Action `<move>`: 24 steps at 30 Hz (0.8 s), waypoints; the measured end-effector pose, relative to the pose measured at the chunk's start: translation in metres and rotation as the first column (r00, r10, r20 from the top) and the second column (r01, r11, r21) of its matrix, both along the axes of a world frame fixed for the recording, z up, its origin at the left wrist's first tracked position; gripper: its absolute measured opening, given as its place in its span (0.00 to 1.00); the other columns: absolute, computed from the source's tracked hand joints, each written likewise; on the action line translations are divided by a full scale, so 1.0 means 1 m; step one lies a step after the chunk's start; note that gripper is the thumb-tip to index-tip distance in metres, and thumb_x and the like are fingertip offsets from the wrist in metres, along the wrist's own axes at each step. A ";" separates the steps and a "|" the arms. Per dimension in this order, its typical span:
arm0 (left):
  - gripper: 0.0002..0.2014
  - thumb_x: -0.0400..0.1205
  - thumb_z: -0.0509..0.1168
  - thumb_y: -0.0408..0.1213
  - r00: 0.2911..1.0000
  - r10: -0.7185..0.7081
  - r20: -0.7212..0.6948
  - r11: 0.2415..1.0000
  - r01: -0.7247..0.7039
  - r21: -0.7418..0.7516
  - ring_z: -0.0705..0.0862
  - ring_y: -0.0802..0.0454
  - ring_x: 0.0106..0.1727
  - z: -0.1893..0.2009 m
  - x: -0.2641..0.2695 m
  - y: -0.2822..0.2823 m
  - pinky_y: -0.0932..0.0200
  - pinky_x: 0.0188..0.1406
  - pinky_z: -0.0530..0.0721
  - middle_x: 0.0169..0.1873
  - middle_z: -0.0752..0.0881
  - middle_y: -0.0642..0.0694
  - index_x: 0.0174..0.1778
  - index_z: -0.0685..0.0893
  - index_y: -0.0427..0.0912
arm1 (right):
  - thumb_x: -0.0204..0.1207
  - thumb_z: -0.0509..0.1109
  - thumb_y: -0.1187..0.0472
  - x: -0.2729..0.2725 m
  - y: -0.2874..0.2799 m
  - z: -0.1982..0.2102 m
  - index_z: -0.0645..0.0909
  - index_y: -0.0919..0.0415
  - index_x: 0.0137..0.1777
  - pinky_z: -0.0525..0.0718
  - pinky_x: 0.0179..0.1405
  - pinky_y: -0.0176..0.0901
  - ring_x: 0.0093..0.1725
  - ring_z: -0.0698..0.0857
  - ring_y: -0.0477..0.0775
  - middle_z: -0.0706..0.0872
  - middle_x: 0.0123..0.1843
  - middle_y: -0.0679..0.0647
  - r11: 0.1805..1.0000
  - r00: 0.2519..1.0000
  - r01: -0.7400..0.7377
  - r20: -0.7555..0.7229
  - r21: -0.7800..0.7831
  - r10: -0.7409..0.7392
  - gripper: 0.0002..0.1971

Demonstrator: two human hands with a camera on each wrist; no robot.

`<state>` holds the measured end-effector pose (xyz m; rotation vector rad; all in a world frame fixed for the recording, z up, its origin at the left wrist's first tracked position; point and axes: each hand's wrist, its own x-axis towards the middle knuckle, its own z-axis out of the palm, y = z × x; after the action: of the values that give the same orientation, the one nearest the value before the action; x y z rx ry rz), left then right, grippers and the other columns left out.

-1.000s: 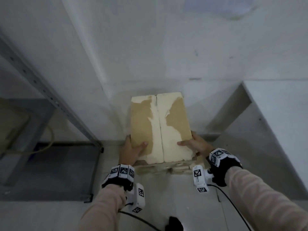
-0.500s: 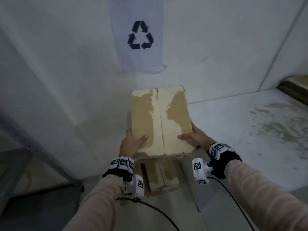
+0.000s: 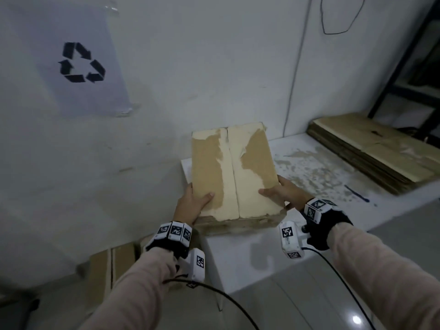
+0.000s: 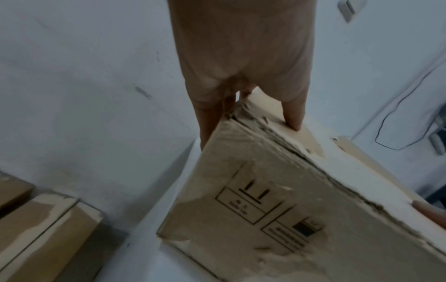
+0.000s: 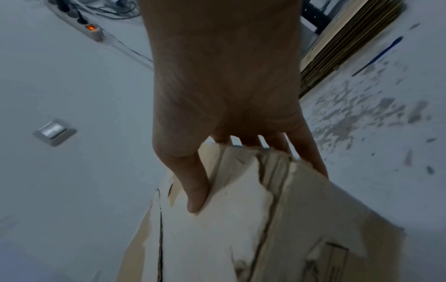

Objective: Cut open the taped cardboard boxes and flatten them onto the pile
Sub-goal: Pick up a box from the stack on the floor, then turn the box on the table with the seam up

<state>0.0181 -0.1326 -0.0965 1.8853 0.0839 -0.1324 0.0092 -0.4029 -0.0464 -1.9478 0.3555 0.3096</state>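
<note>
- Gripping from both sides, the two hands hold a closed cardboard box (image 3: 234, 173) over the near left corner of a white counter (image 3: 316, 167); whether its base touches the surface cannot be told from the head view.
- Box top: two flaps meet along a centre seam, with pale torn patches where the brown facing has come away.
- Box near side: printed handling symbols show in the left wrist view (image 4: 253, 209), with ragged, frayed edges along the top.
- Left hand (image 3: 191, 206): thumb laid flat on the top face near the box's near left corner, fingers run down the left side, curled round that edge.
- Right hand (image 3: 282, 194): thumb on the top face near the near right corner, fingers wrapped down the right side; the right wrist view (image 5: 226, 106) shows the fingers going under the torn edge.
- Pile of flattened cardboard (image 3: 373, 153): lies along the counter's far right edge, well apart from the box.
- Blue pen-like item (image 3: 357, 193): lies on the counter between the right hand and the pile; too small to identify with certainty.
- More closed boxes (image 3: 112, 265): sit low beside the counter's left edge, under the left forearm.
- Recycling sign (image 3: 81, 63): fixed to the wall on the left.
</note>
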 end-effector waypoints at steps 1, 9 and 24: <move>0.32 0.77 0.72 0.49 1.000 -0.021 -0.007 1.000 0.021 -0.018 0.82 0.48 0.60 0.000 0.003 -0.017 0.52 0.62 0.80 0.64 0.81 0.47 0.75 0.68 0.46 | 0.74 0.76 0.58 0.003 -0.017 -0.002 0.71 0.55 0.72 0.77 0.32 0.41 0.46 0.82 0.52 0.84 0.54 0.51 1.000 1.000 0.030 -0.007 -0.004 -0.030 0.27; 0.36 0.75 0.72 0.53 0.983 -0.172 -0.068 0.985 0.173 0.020 0.85 0.46 0.57 -0.015 0.064 -0.115 0.49 0.58 0.85 0.62 0.84 0.43 0.77 0.67 0.49 | 0.77 0.72 0.63 0.049 -0.128 -0.021 0.73 0.56 0.67 0.74 0.27 0.36 0.41 0.81 0.50 0.82 0.48 0.50 0.990 0.989 0.138 -0.049 0.005 -0.138 0.20; 0.28 0.72 0.71 0.60 0.978 -0.172 -0.121 0.973 0.188 0.133 0.88 0.49 0.44 -0.021 0.148 -0.220 0.47 0.52 0.87 0.44 0.89 0.41 0.59 0.72 0.47 | 0.75 0.74 0.56 0.165 -0.260 -0.040 0.75 0.53 0.67 0.82 0.48 0.48 0.55 0.84 0.59 0.85 0.59 0.58 0.984 0.998 0.044 -0.025 -0.172 -0.049 0.22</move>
<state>0.1656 -0.3521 -0.1180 2.0280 -0.0045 -0.3623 0.1742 -0.6625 -0.0866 -2.1020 0.4587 0.2846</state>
